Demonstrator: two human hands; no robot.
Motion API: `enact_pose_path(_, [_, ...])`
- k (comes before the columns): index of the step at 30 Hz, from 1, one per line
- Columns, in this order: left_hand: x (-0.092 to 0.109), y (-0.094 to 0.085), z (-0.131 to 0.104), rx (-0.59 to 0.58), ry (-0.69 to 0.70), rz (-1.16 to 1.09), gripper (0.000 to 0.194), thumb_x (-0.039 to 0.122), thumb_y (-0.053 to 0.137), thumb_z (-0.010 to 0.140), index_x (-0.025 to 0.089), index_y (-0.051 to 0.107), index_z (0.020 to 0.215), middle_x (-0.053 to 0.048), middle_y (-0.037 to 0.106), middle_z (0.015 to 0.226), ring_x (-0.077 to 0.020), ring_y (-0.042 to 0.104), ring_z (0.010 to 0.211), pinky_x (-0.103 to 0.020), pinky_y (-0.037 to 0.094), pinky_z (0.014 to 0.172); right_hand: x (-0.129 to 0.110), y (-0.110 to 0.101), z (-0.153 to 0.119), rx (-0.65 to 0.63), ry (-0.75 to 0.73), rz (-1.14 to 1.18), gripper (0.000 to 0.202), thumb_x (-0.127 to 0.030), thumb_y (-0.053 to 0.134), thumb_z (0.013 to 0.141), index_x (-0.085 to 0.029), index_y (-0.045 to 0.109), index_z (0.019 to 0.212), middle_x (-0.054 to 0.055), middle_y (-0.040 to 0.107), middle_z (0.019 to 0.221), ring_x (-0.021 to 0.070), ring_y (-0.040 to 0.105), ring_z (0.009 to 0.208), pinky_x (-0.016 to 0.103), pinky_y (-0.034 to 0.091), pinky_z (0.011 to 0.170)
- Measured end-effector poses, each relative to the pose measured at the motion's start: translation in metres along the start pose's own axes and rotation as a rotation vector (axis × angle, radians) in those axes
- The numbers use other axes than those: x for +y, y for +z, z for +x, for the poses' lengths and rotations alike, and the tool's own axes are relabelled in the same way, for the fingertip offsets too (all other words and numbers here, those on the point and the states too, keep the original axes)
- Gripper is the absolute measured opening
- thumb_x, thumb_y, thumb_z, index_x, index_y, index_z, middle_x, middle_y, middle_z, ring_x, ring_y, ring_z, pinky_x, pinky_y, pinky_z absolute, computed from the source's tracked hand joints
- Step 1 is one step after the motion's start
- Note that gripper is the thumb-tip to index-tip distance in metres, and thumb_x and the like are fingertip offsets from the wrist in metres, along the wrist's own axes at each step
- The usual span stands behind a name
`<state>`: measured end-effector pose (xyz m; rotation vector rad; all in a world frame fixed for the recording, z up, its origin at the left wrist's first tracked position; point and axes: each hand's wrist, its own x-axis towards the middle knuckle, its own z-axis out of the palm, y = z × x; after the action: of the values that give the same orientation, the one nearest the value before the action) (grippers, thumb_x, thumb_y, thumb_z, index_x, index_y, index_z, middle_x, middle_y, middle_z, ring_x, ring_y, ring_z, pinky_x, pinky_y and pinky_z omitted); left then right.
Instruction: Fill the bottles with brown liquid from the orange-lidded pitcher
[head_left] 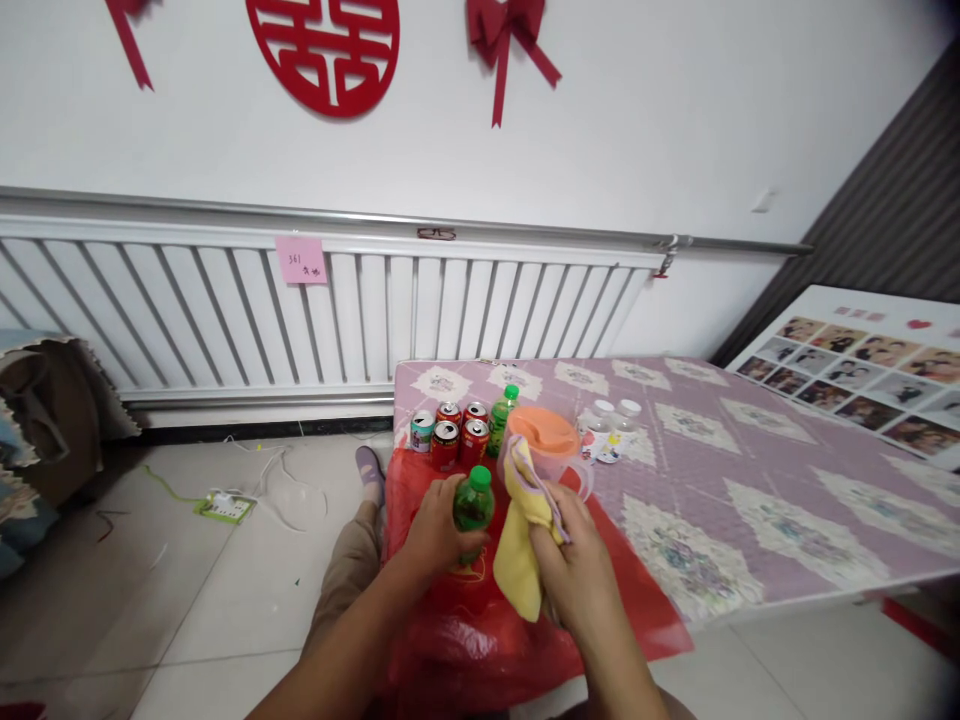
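Observation:
My left hand (437,532) is wrapped round a green plastic bottle (474,503) with a green cap, above a red plastic bag (472,640). In my right hand (574,550) a yellow cloth (519,560) with a purple edge is bunched up and hangs down. Just beyond the cloth stands a clear pitcher (581,478) with an orange lid (546,428). A second green bottle (502,420) is upright left of the pitcher. Several drink cans (460,437), mostly red and one teal, stand grouped left of that bottle.
Two small clear bottles (621,432) with white caps stand right of the pitcher on a purple patterned cover (720,470). A white radiator (360,320) runs behind. A photo board (862,365) leans at the right. On the floor at left lie a power strip (225,507) and cables.

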<state>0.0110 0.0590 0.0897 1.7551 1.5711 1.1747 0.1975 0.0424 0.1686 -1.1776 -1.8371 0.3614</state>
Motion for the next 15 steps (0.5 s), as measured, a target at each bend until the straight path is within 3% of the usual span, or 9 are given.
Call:
enact_pose_path(3, [-0.005, -0.009, -0.001, -0.040, 0.019, -0.056, 0.089, 0.020, 0.082, 0.059, 0.021, 0.043, 0.139, -0.014, 0.049, 0.141, -0.0334, 0.044, 0.133, -0.051, 0.034, 0.113, 0.021, 0.009, -0.001, 0.063, 0.104, -0.012, 0.041, -0.025, 0.046, 0.078, -0.017, 0.061, 0.115, 0.012, 0.063, 0.114, 0.0284, 0.057, 0.107, 0.045, 0.046, 0.092])
enact_pose_path(7, [-0.013, -0.021, 0.003, -0.172, 0.047, -0.224, 0.093, 0.015, 0.073, 0.066, 0.021, 0.030, 0.148, -0.014, 0.036, 0.154, -0.0309, 0.035, 0.142, -0.050, 0.029, 0.118, 0.031, 0.025, -0.007, 0.049, 0.128, -0.009, 0.043, -0.022, 0.045, 0.076, -0.018, 0.062, 0.115, 0.011, 0.064, 0.113, 0.0273, 0.057, 0.106, 0.045, 0.045, 0.094])
enact_pose_path(11, [-0.021, -0.022, 0.007, -0.283, 0.077, -0.414, 0.084, 0.007, 0.061, 0.070, 0.022, 0.033, 0.147, -0.011, 0.045, 0.150, -0.0268, 0.043, 0.138, -0.048, 0.036, 0.115, 0.027, 0.039, -0.013, 0.007, 0.133, 0.026, 0.044, -0.019, 0.044, 0.077, -0.018, 0.061, 0.117, 0.010, 0.063, 0.112, 0.0252, 0.057, 0.105, 0.042, 0.046, 0.093])
enact_pose_path(15, [-0.025, -0.011, 0.004, -0.207, 0.060, -0.437, 0.073, 0.005, 0.059, 0.069, 0.021, 0.045, 0.138, -0.009, 0.056, 0.138, -0.0255, 0.054, 0.127, -0.047, 0.042, 0.111, 0.025, 0.047, -0.015, -0.021, 0.112, 0.016, 0.047, -0.016, 0.045, 0.076, -0.017, 0.060, 0.121, 0.011, 0.062, 0.114, 0.0253, 0.056, 0.108, 0.042, 0.045, 0.096])
